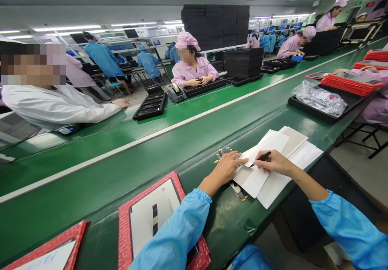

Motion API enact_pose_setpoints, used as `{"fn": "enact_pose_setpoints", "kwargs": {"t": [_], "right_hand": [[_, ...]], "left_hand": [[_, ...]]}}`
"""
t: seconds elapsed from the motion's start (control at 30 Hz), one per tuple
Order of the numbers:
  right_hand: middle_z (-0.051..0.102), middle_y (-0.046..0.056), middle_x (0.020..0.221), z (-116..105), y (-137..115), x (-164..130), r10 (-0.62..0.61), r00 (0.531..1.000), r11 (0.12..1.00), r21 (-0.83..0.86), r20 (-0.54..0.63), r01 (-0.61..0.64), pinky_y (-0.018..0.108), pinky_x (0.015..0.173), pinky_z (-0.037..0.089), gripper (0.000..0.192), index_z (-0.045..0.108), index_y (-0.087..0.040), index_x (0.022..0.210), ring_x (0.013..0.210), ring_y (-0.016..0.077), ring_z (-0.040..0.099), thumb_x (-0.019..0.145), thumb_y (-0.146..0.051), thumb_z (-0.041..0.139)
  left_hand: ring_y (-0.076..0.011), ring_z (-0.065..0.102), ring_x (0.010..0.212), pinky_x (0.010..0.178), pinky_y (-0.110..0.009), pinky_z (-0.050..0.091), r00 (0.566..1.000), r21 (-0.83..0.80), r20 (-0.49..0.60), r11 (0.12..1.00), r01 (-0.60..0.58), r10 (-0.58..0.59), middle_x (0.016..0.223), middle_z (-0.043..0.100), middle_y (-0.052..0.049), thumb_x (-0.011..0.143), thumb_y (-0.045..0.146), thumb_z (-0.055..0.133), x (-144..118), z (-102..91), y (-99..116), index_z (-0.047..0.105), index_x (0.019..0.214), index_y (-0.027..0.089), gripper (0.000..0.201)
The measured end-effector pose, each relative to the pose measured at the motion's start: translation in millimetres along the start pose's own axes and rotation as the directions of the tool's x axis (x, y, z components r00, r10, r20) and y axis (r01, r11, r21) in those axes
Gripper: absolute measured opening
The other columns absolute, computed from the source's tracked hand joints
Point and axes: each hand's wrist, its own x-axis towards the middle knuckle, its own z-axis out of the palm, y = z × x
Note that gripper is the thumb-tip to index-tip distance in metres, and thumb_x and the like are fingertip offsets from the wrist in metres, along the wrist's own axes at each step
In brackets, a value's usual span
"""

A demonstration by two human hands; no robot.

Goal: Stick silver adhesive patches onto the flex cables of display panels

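Observation:
My right hand (275,163) is closed around a black pen (264,156), its tip down at the white paper (269,144). My left hand (226,167) lies open beside it, fingers stretched toward the paper's left edge. Several white and greyish sheets (279,189) overlap under and around my right hand. Small dark strips with gold ends, like flex cables (240,191), stick out from beneath the papers and past my left hand. Near my left forearm, a flat panel (145,217) with one dark strip on it rests on red bubble wrap (123,225).
Another red-wrapped panel (51,256) lies at the bottom left. To the right, a black tray (327,118) holds clear plastic bags (318,98) and red sheets (351,83). Co-workers (194,66) sit across the green bench (100,181) with black trays (151,102) and a tape dispenser (176,92).

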Motion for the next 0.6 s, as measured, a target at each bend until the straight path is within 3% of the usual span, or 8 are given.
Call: {"fn": "enact_pose_setpoints", "kwargs": {"t": [0.2,0.3,0.43,0.6], "right_hand": [[0.075,-0.002,0.07,3.3,-33.2,-43.5,-0.217,0.97,0.967,-0.158,-0.106,0.199,0.02,0.058,0.054,0.011,0.079,-0.02,0.082,0.058,0.0108,0.068,0.083,-0.031,0.075],[0.077,-0.003,0.071,3.8,-58.2,-66.9,-0.4,0.908,0.894,-0.273,-0.127,0.356,0.021,0.058,0.053,0.002,0.078,-0.024,0.084,0.059,0.0116,0.07,0.082,-0.025,0.077],[0.078,-0.006,0.069,7.8,-92.5,-85.9,-0.601,0.774,0.768,-0.414,-0.199,0.489,0.023,0.059,0.054,0.003,0.075,-0.029,0.086,0.057,0.0122,0.073,0.083,-0.028,0.077],[0.079,-0.009,0.068,21.0,-115.6,-88.7,-0.629,0.744,0.749,-0.43,-0.225,0.504,0.023,0.053,0.053,0.002,0.074,-0.031,0.085,0.053,0.0114,0.073,0.084,-0.031,0.075]], "left_hand": [[-0.0166,0.055,0.132,0.107,-0.037,0.04,1.0,-0.035,-0.016,0.999,0.002,-0.003,0.133,0.065,0.004,0.085,0.027,0.046,3.4,-3.9,-0.5,0.077,0.091,0.027,0.031],[-0.0154,0.057,0.13,0.103,-0.035,0.042,1.0,-0.02,-0.025,1.0,0.001,-0.001,0.13,0.067,0.004,0.085,0.03,0.045,4.7,-6.7,1.3,0.077,0.088,0.026,0.032],[-0.0155,0.061,0.126,0.099,-0.029,0.046,0.997,0.088,-0.039,0.994,-0.059,0.063,0.127,0.069,0.001,0.082,0.026,0.054,4.1,-11.1,8.5,0.076,0.097,0.025,0.027],[-0.0141,0.059,0.129,0.104,-0.028,0.047,0.991,0.166,-0.083,0.982,-0.093,0.108,0.136,0.062,-0.003,0.085,0.008,0.054,-7.0,-27.6,22.7,0.061,0.129,0.027,0.049]]}}
